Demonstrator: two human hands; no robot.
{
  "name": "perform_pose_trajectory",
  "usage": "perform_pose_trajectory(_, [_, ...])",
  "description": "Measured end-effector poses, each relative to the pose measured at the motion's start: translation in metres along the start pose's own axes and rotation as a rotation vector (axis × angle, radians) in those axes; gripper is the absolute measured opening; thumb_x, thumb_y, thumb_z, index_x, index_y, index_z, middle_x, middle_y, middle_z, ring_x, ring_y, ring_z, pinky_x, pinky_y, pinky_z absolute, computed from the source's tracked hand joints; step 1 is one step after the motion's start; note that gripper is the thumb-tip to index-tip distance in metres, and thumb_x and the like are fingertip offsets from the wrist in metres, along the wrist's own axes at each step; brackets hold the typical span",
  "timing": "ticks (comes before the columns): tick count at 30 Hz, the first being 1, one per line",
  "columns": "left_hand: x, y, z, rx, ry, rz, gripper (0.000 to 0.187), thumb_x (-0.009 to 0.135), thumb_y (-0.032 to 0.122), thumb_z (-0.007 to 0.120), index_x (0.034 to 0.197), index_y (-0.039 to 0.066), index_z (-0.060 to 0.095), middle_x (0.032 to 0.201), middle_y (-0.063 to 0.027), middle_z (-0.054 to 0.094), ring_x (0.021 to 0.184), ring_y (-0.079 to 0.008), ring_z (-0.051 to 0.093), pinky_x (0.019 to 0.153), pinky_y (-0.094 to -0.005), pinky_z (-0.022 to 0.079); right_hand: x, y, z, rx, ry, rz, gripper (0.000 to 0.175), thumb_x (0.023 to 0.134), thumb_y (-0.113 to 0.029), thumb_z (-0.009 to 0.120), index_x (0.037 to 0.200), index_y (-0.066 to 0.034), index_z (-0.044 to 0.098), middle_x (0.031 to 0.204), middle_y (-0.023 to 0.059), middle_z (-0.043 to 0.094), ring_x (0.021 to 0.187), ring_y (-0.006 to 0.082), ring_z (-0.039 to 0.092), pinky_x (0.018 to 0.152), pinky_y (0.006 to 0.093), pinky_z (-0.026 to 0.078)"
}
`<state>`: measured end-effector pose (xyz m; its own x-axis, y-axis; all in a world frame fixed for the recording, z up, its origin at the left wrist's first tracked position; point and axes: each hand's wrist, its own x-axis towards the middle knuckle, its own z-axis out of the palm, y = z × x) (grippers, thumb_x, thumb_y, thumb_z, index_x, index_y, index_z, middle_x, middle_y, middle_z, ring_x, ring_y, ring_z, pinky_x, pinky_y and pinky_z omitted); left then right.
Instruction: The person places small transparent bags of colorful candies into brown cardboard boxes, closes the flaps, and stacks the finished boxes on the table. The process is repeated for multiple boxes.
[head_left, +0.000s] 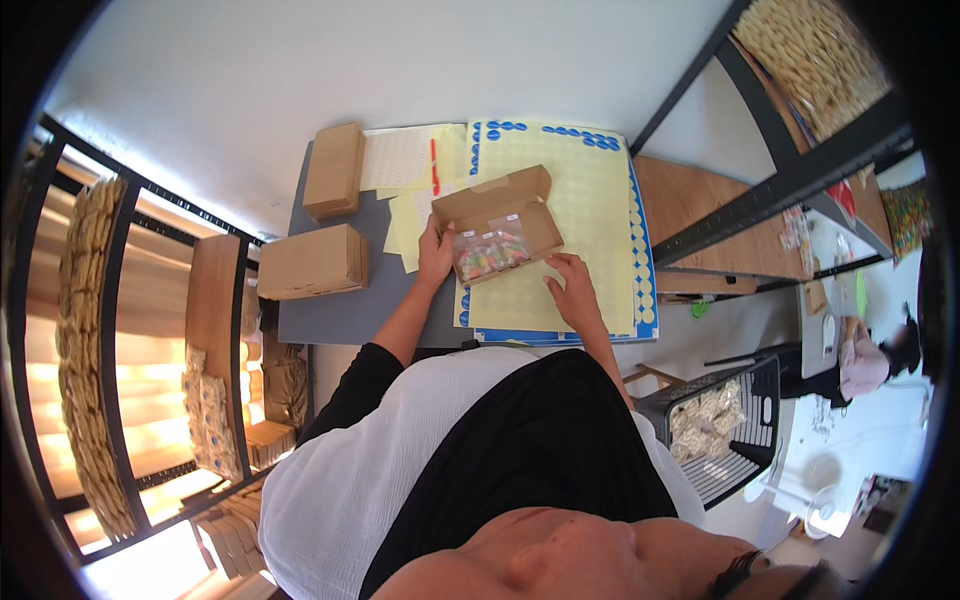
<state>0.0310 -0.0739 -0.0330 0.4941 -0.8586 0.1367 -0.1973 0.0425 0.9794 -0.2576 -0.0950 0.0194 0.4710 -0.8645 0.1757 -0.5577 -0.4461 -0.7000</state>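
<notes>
An open brown cardboard box (499, 196) lies tilted over the table, its lid folded back. Inside it are clear plastic bags (491, 251) of small multicoloured pieces, with small white labels on them. My left hand (436, 253) grips the box's left side, thumb over the edge. By the box's lower right corner is my right hand (576, 291), fingers apart and holding nothing; whether a fingertip touches the cardboard I cannot tell. Beneath the box spreads a large pale yellow sheet (592, 210) with round blue stickers along its edges.
Two stacks of brown cardboard boxes, one upper (330, 169) and one lower (306, 264), stand at the left of the grey table (322, 322). A red pen (434, 169) rests on paper sheets. Shelving flanks both sides. At right are a black basket (766, 405) and another person (862, 364).
</notes>
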Motion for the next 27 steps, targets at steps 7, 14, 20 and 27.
perform_pose_trajectory(7, [0.008, -0.027, -0.006, 0.072, -0.019, 0.008, 0.037, 0.103, 0.017, 0.052, 0.134, -0.003, 0.053, 0.123, -0.0178, 0.067, 0.113, -0.0230, 0.062, 0.099, -0.0357, 0.046, -0.041, -0.007, 0.001, 0.070, 0.038, 0.019, 0.034, 0.086, -0.007, 0.070, 0.120, -0.0050, 0.066, 0.120, 0.0173, 0.062, 0.115, 0.0368, 0.057, 0.099, 0.0434, 0.046])
perform_pose_trajectory(14, [0.007, -0.018, -0.003, 0.026, -0.014, 0.071, 0.037, 0.105, 0.018, 0.048, 0.133, -0.005, 0.052, 0.124, -0.0195, 0.065, 0.113, -0.0271, 0.061, 0.099, -0.0357, 0.044, -0.079, -0.020, -0.008, 0.067, 0.105, 0.135, 0.034, 0.087, -0.008, 0.069, 0.121, -0.0050, 0.066, 0.120, 0.0168, 0.061, 0.115, 0.0361, 0.057, 0.099, 0.0427, 0.047])
perform_pose_trajectory(20, [0.005, -0.011, 0.001, 0.034, -0.038, 0.105, 0.037, 0.104, 0.017, 0.050, 0.132, -0.006, 0.051, 0.123, -0.0205, 0.065, 0.113, -0.0277, 0.061, 0.100, -0.0361, 0.044, -0.114, -0.025, -0.020, 0.014, 0.081, 0.225, 0.034, 0.088, -0.009, 0.068, 0.121, -0.0036, 0.065, 0.117, 0.0167, 0.061, 0.115, 0.0358, 0.057, 0.099, 0.0421, 0.047])
perform_pose_trajectory(27, [0.012, -0.026, -0.001, -0.173, -0.028, 0.121, 0.062, 0.099, 0.012, 0.061, 0.150, -0.005, 0.030, 0.148, -0.0206, 0.043, 0.134, -0.0276, 0.045, 0.113, -0.0363, 0.034, -0.144, -0.012, -0.043, 0.003, 0.100, 0.250, 0.034, 0.089, -0.010, 0.068, 0.122, -0.0030, 0.065, 0.119, 0.0165, 0.061, 0.117, 0.0347, 0.057, 0.100, 0.0409, 0.047])
